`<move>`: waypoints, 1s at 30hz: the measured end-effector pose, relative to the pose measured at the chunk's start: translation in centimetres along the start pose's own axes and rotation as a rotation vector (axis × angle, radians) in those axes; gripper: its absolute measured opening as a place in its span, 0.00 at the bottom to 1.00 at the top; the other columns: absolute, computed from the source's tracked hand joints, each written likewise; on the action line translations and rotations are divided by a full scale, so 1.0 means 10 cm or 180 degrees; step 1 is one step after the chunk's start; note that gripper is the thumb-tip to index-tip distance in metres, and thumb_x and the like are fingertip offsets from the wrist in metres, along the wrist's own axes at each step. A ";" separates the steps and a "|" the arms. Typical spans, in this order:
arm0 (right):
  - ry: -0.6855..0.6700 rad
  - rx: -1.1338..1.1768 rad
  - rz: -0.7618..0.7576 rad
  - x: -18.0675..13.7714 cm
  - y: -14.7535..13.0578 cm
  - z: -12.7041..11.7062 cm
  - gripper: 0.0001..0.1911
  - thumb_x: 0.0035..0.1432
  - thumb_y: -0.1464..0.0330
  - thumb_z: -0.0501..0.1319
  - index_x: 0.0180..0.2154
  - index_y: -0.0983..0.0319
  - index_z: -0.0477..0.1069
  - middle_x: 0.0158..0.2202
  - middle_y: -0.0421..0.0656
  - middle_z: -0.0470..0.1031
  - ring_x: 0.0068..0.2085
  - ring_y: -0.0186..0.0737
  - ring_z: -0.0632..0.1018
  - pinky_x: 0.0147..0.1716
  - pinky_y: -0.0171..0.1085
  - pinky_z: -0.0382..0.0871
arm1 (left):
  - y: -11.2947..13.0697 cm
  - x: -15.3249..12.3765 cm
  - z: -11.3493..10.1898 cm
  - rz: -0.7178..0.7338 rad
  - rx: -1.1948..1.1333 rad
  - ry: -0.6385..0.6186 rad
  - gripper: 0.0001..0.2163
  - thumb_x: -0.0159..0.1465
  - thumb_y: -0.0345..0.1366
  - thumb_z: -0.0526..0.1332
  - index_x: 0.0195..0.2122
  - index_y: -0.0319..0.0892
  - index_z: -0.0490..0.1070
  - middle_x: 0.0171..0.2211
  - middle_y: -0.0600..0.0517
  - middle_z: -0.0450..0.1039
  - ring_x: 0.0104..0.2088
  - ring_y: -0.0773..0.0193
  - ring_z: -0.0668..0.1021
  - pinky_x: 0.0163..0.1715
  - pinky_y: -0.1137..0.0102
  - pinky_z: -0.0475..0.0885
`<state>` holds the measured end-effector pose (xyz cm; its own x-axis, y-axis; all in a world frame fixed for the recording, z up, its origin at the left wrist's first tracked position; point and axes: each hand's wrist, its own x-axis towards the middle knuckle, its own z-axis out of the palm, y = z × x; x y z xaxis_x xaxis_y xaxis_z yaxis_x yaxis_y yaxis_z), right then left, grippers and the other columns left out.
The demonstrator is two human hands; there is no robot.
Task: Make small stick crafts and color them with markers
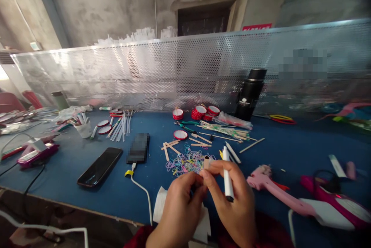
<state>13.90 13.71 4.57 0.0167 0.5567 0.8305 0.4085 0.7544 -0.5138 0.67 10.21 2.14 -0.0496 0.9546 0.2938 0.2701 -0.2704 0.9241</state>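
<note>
My right hand (239, 203) pinches a dark-tipped wooden stick (206, 162) by the coloured loops (184, 163), white marker (227, 174) lodged between its fingers. Left hand (179, 205): fingertips bunched alongside, grip hidden. Advisable: steady the stick, marker clear.

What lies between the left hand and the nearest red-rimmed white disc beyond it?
In the head view, a pile of small coloured bands lies between the left hand and the disc, with wooden sticks at the pile's far edge.
</note>
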 end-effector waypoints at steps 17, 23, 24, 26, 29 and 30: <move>0.0010 -0.0154 -0.0063 -0.01 0.01 0.00 0.06 0.67 0.64 0.66 0.44 0.57 0.73 0.34 0.40 0.81 0.33 0.40 0.84 0.35 0.37 0.80 | 0.10 0.00 -0.05 0.0181 0.0233 -0.0191 0.17 0.73 0.40 0.59 0.26 0.42 0.68 0.27 0.52 0.72 0.30 0.64 0.70 0.33 0.70 0.61; -0.0044 -0.0214 -0.0045 -0.01 0.01 0.00 0.07 0.67 0.63 0.67 0.44 0.57 0.73 0.34 0.40 0.82 0.33 0.41 0.84 0.36 0.36 0.80 | 0.08 -0.01 -0.05 0.0153 0.0228 -0.0117 0.16 0.73 0.39 0.59 0.26 0.42 0.66 0.27 0.52 0.72 0.30 0.65 0.70 0.33 0.70 0.61; -0.0048 -0.0223 -0.0055 -0.01 0.01 0.00 0.07 0.67 0.63 0.67 0.44 0.57 0.73 0.34 0.40 0.82 0.33 0.41 0.84 0.36 0.36 0.80 | 0.09 -0.01 -0.04 0.0143 0.0224 -0.0131 0.16 0.73 0.39 0.59 0.26 0.42 0.66 0.27 0.52 0.72 0.30 0.65 0.70 0.33 0.70 0.61; -0.0034 -0.0256 -0.0076 -0.01 0.01 0.00 0.07 0.67 0.62 0.66 0.44 0.57 0.73 0.33 0.40 0.82 0.33 0.41 0.84 0.36 0.36 0.81 | 0.09 -0.01 -0.04 0.0101 0.0180 -0.0106 0.16 0.73 0.40 0.60 0.27 0.42 0.68 0.28 0.52 0.72 0.31 0.65 0.70 0.34 0.71 0.62; -0.0026 -0.0281 -0.0089 -0.01 0.03 -0.01 0.08 0.67 0.61 0.67 0.44 0.57 0.73 0.33 0.41 0.83 0.32 0.42 0.85 0.35 0.37 0.81 | 0.07 0.00 -0.04 0.0024 -0.0019 0.0012 0.12 0.72 0.42 0.61 0.32 0.43 0.72 0.31 0.51 0.76 0.33 0.64 0.73 0.36 0.71 0.65; -0.0020 -0.0277 -0.0093 -0.01 0.03 -0.01 0.08 0.67 0.61 0.67 0.43 0.57 0.73 0.34 0.41 0.83 0.32 0.42 0.85 0.35 0.37 0.81 | 0.06 0.00 -0.04 0.0013 -0.0087 0.0040 0.11 0.72 0.42 0.62 0.33 0.43 0.74 0.32 0.51 0.77 0.33 0.64 0.74 0.36 0.71 0.66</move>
<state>14.09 13.87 4.37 -0.0021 0.5373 0.8434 0.4865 0.7374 -0.4686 0.46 9.98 2.80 -0.0606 0.9519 0.3004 0.2441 -0.2777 0.9291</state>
